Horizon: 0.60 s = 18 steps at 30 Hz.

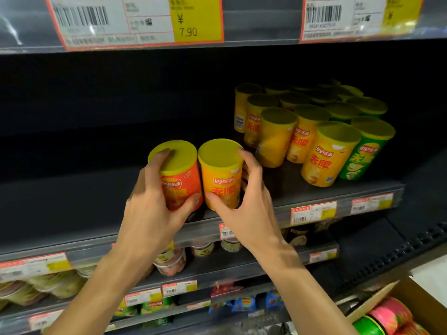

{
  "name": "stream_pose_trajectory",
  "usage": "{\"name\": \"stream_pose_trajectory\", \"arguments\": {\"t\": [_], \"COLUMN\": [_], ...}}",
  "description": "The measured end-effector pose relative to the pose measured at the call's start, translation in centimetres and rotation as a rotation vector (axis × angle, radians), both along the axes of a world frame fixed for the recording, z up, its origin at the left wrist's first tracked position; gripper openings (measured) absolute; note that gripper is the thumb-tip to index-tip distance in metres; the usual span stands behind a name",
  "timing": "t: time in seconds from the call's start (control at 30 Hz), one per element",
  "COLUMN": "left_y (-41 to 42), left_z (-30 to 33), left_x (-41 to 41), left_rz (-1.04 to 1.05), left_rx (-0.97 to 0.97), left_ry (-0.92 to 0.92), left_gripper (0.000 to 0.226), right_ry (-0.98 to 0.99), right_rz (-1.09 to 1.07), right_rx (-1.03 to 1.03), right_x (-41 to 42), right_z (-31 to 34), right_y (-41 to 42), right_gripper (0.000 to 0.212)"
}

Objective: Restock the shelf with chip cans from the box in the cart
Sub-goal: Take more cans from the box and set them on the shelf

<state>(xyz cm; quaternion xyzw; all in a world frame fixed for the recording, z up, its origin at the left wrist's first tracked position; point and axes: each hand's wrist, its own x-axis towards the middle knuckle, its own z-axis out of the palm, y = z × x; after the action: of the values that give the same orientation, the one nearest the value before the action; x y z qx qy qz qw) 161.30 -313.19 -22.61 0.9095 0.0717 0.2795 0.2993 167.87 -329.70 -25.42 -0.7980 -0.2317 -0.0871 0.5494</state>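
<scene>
Mid-task, partly stocked. Left hand (147, 213) has its grip wrapped round an orange-red chip can (180, 176), thumb low on the front, fingers over the lid edge. Right hand (244, 201) has its grip round a yellow-orange chip can (221, 172), thumb on the front, fingers curled behind. Both cans upright, touching side by side, at the front of the shelf (72, 201). Cannot tell if the bases are fully seated on the shelf or just above it; the hands cover the bottoms.

Done so far, judging from the layout: a block of stocked cans (312, 131) stands at the right of the same shelf, several rows deep, mostly yellow with a green can (365, 153) at the right end. The 2 held cans sit just left of that block, with a small gap.

Left to do: the shelf's left stretch is dark and bare, so plenty of space to fill. The box (391, 301) shows at bottom right with more cans (389, 313) in it, pink and green tops visible, count unclear. Cart itself not visible.

Likely next: let go of both cans, go back to the box.
</scene>
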Motion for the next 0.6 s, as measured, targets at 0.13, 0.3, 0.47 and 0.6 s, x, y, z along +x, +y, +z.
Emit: {"name": "stream_pose_trajectory", "arguments": {"t": [0.13,0.3,0.47,0.6], "left_y": [0.1,-0.1,0.1,0.2], "left_z": [-0.4,-0.8,-0.9,-0.9], "left_x": [0.2,0.4,0.4,0.5], "left_rz": [-0.019,-0.025,-0.027,-0.029], "left_rx": [-0.007,0.044,0.045,0.043], "left_ry": [-0.017,-0.005,0.005,0.010], "left_gripper": [0.095,0.098,0.096,0.095], "right_ry": [-0.026,-0.045,-0.037,-0.028], "right_rz": [-0.016,-0.056,-0.098,-0.146], "right_rx": [-0.021,-0.033,-0.045,-0.016], "right_x": [-0.1,0.1,0.7,1.5], "right_z": [0.0,0.0,0.0,0.0], "right_y": [0.0,-0.3,-1.4,-2.7], "right_gripper": [0.087,0.088,0.089,0.090]}}
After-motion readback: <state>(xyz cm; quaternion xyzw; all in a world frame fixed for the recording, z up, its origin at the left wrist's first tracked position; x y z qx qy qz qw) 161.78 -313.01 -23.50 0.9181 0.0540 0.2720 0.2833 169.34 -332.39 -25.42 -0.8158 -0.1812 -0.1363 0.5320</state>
